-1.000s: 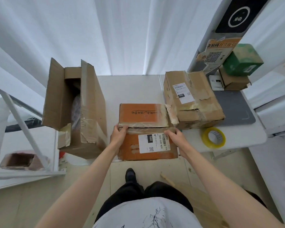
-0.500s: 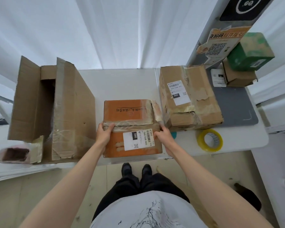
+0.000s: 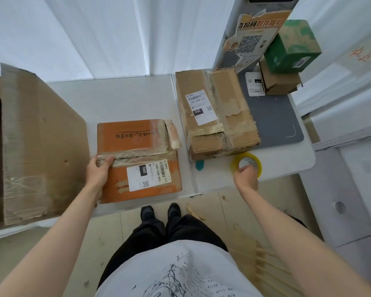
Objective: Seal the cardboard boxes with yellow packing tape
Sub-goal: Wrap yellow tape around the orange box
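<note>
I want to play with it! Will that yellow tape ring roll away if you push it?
Probably not now: the round yellow roll of packing tape lies flat on the white table. Stood on edge, it likely rolls. Its hollow middle suggests it is light.

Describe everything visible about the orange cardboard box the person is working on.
The orange box lies flat on the white table near its front edge, flaps closed. Old clear tape runs along the centre seam, and a loose strip peels up at the far right corner. A white shipping label marked 060 sits on the near flap; dark script is printed on the far flap. The left hand rests at the seam's left end, thumb on the tape.
</note>
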`<state>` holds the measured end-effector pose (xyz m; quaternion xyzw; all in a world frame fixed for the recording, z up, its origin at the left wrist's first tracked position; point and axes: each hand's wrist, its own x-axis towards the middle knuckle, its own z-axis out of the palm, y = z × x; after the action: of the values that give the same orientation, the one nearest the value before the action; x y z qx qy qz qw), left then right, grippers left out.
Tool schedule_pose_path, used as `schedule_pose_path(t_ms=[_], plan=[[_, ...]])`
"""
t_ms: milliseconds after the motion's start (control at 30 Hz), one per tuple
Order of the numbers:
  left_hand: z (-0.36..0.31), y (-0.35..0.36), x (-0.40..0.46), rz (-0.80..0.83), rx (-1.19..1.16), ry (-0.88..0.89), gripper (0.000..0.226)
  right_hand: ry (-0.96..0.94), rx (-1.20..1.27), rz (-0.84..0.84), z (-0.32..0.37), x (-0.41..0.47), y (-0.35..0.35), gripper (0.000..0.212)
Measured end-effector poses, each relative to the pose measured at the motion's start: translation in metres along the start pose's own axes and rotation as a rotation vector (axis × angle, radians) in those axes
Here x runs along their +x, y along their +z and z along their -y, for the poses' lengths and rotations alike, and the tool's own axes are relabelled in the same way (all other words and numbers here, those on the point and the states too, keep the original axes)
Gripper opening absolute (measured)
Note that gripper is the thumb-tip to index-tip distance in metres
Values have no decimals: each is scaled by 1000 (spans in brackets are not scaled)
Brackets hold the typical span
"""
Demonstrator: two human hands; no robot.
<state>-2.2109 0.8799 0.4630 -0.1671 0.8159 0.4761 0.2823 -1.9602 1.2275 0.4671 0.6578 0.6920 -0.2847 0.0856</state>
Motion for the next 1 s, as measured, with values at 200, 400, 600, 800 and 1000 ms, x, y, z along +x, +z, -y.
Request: schedule_pose_path(t_ms=[200,400,600,800,1000], plan=[[-6,-1,-4,-17,22,-3,67,-49,-238,101,-33,30,-12,56],[-9,6,-27,-175,185,194,77,-158,-360,294,-31,43,-1,53],[-22,20,-57,-224,201,435,69,-91,-215,88,-41,39,6,41],[-46,46,-83,-120,147,642,53,-156,-135,-21,-44,11,-5,30],[-67,73,-114,66,133,749,45,-284,157,197,-26,-23,-33,25]])
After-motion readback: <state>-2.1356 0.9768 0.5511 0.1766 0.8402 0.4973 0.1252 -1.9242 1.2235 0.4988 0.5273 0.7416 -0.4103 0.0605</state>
